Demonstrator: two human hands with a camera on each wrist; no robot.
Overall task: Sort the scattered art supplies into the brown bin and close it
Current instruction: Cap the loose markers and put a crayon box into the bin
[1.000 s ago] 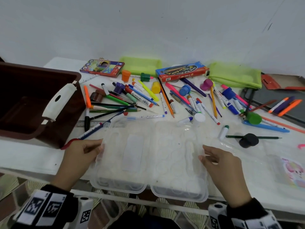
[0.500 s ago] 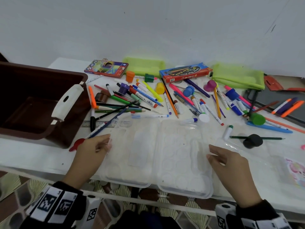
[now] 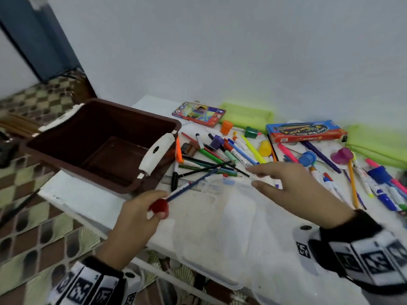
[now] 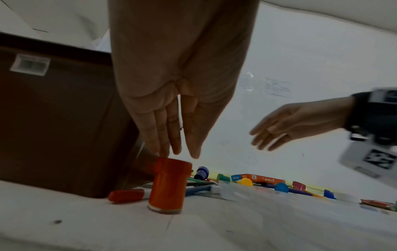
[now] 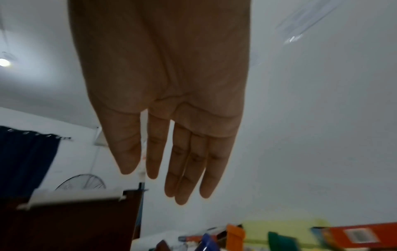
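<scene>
The open brown bin (image 3: 105, 148) stands at the table's left with white latches (image 3: 155, 154) and nothing visible inside. My left hand (image 3: 154, 209) is over a small red-orange pot (image 4: 168, 185) standing beside the bin's near corner. Its fingers (image 4: 169, 135) are straight, their tips at the pot's top, and nothing is gripped. My right hand (image 3: 261, 177) hovers open, palm down, above a thin paintbrush (image 3: 211, 169) and mixed markers (image 3: 240, 150). Scattered pens, pencils and coloured stamps cover the table's middle and right.
A clear plastic lid (image 3: 220, 227) lies on the table's front edge under my arms. Two pencil boxes (image 3: 306, 130) and green pouches (image 3: 246, 116) line the wall. A ruler (image 3: 193, 186) lies by the bin. Patterned floor shows at left.
Both hands let go of the clear lid. The left moved to the red pot by the bin, and the right reached forward-left over the pens. The view swung left.
</scene>
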